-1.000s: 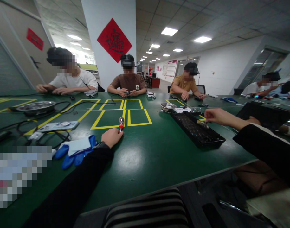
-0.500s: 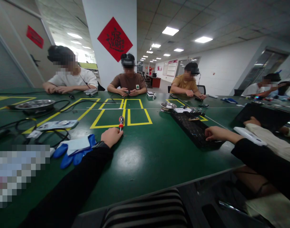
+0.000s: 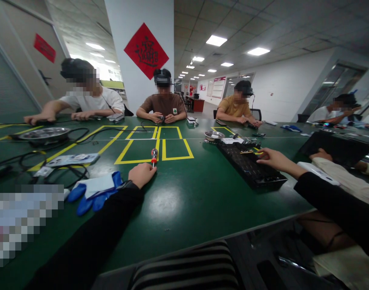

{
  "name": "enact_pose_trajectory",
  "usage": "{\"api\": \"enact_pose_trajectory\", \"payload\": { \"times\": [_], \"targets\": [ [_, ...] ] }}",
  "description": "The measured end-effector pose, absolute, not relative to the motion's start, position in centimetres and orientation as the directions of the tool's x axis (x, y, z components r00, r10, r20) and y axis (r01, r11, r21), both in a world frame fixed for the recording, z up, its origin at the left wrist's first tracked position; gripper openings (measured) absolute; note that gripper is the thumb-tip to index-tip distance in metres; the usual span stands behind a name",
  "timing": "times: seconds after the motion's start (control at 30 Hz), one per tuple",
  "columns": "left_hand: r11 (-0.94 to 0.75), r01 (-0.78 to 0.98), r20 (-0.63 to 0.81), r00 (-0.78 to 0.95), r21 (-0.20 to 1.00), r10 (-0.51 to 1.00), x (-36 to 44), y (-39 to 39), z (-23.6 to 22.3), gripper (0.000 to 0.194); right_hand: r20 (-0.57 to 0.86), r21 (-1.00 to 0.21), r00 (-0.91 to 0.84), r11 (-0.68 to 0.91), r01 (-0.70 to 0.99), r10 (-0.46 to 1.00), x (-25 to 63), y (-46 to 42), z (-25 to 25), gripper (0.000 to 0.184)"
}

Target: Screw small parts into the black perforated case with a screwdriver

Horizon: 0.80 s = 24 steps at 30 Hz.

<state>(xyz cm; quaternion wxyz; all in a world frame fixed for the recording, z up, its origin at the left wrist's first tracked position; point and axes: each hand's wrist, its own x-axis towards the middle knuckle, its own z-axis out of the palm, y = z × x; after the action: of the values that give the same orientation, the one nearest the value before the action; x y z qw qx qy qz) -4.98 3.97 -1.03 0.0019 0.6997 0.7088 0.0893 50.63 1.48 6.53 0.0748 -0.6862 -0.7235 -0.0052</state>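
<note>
My left hand (image 3: 141,174) rests on the green table with its fingers closed around the metal shaft of a screwdriver (image 3: 154,154). The red and clear handle points away from me. To the right lies a long black tray-like case (image 3: 247,167) with a gridded inside and small parts around its far end. Over its right side is my right hand (image 3: 272,159), thumb and fingers brought together in a pinch. What they hold, if anything, is too small to make out. Close to the fingertips, a small tan strip (image 3: 247,152) lies across the case.
Blue gloves (image 3: 95,195) and a white cloth lie left of my left forearm, near black cables (image 3: 78,171). Metal dishes stand at the left (image 3: 45,133) and beyond the case (image 3: 213,135). Yellow tape (image 3: 138,162) marks the table. A co-worker's hand (image 3: 322,154) touches a dark panel at right.
My right hand has moved away from me along the case, from its near end toward its middle. My left hand stays still. The co-worker at far left has reached an arm out to the left.
</note>
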Motion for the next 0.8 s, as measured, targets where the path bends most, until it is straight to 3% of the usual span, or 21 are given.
{"api": "enact_pose_trajectory", "payload": {
  "times": [0.07,0.17,0.23,0.47,0.7,0.8],
  "targets": [
    [0.001,0.991,0.123,-0.018,0.135,0.992,-5.0,3.9,-1.0,0.052,0.094,-0.046,0.007,-0.003,0.999,0.996,51.1,1.7,6.5,0.046],
    [-0.002,0.989,0.118,-0.015,0.145,0.993,-5.0,3.9,-0.9,0.052,-0.196,0.020,-0.006,0.010,1.000,0.981,51.5,1.4,5.9,0.035],
    [0.003,0.989,0.114,-0.020,0.146,0.993,-4.9,3.9,-0.9,0.052,-0.298,0.012,-0.015,0.019,1.000,0.954,51.4,0.9,5.3,0.030],
    [0.004,0.990,0.109,-0.019,0.139,0.994,-4.9,4.0,-1.0,0.052,-0.230,0.033,0.031,-0.024,0.999,0.973,50.5,0.2,4.6,0.027],
    [-0.001,0.992,0.116,-0.014,0.123,0.993,-5.0,4.2,-1.1,0.052,-0.276,-0.028,-0.019,0.012,1.000,0.961,50.5,0.1,4.8,0.022],
    [0.001,0.992,0.113,-0.015,0.124,0.993,-4.9,4.1,-1.1,0.051,-0.224,-0.058,-0.009,-0.004,0.998,0.975,51.3,0.5,5.5,0.021]
  ]
}}
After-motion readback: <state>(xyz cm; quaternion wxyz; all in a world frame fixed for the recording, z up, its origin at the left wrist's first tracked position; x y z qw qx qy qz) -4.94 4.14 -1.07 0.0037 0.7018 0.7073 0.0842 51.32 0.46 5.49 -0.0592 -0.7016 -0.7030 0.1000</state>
